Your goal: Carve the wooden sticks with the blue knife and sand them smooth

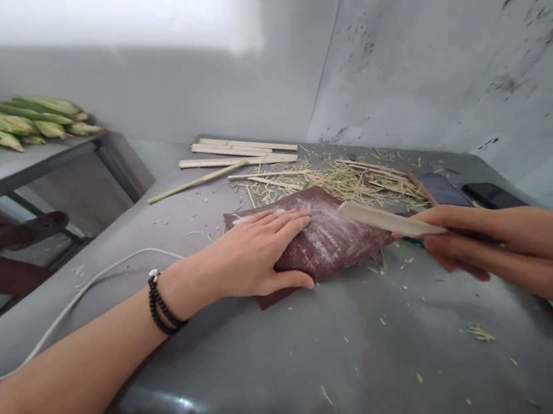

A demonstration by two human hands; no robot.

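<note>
My left hand point(256, 253) lies flat, fingers stretched out, pressing down on a sheet of reddish-brown sandpaper point(331, 237) dusted with white powder on the grey table point(285, 360). My right hand point(466, 237) comes in from the right and grips a pale flat bamboo strip point(383, 219), whose free end rests on the sandpaper's right part. A black bead bracelet point(160, 302) is on my left wrist.
Behind the sandpaper lie a heap of bamboo shavings point(354, 180), several cut strips point(239, 151) and a thin green stick point(193, 182). Two dark phones point(456, 190) lie at the right. A white cable point(80, 291) crosses the left. Green leafy stalks point(19, 124) lie on a side shelf.
</note>
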